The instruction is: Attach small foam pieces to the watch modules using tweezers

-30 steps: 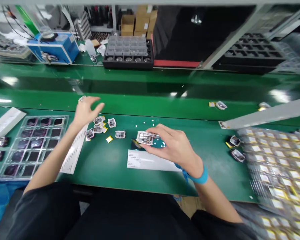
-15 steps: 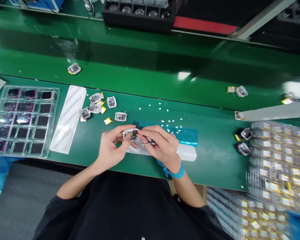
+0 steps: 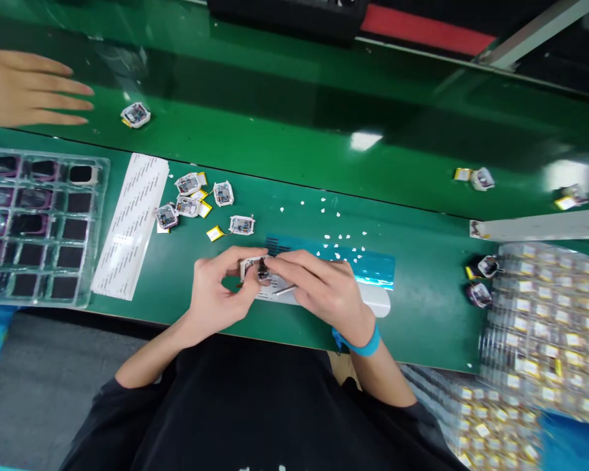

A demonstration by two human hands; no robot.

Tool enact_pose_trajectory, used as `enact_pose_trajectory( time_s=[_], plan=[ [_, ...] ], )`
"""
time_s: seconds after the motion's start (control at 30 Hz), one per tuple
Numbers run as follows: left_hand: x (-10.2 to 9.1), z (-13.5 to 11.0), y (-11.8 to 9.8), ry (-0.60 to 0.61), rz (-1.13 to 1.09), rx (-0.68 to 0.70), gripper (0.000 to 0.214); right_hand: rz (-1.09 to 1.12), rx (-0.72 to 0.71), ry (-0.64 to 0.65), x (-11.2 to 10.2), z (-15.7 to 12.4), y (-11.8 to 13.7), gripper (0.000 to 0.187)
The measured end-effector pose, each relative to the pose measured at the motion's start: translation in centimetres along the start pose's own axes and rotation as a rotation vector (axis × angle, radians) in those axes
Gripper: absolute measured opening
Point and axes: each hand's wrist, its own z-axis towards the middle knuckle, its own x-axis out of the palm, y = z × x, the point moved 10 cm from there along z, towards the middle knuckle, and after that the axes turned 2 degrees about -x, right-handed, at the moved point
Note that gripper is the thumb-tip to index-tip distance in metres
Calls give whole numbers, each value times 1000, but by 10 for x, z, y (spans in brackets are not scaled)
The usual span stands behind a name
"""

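My left hand [image 3: 216, 294] and my right hand [image 3: 319, 288] meet over the near part of the green bench, both gripping one small white-framed electronic module [image 3: 253, 268]. A thin metal tool, tweezers by the look, [image 3: 285, 289] lies under my right fingers. My right wrist wears a blue strap [image 3: 360, 343]. Just beyond my hands lie several more small modules [image 3: 191, 199] with yellow tabs, a blue film strip [image 3: 368, 265] and scattered white bits [image 3: 338, 239].
A clear compartment tray [image 3: 34, 226] with dark parts sits at the left, beside a white label sheet [image 3: 130, 226]. Another person's hand [image 3: 27, 88] reaches over the conveyor belt near a lone module [image 3: 135, 115]. Trays of yellow-tagged parts [image 3: 544, 327] fill the right.
My left hand came back from the module cluster and joined my right on the module. The view tilted down. Another person's hand appeared at the upper left.
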Motion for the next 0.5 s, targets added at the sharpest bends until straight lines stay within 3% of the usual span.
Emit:
enact_pose_trajectory(
  time_s=[0.17, 0.3, 0.5],
  plan=[
    [12, 3, 25, 137, -327, -212, 4, 193, 130, -138, 7, -4, -16, 22],
    [22, 1, 36, 231, -484, -343, 4, 111, 60, -209, 6, -8, -11, 23],
    [21, -1, 41, 295, -507, -416, 5, -84, -149, -50, 16, -12, 5, 26]
  ],
)
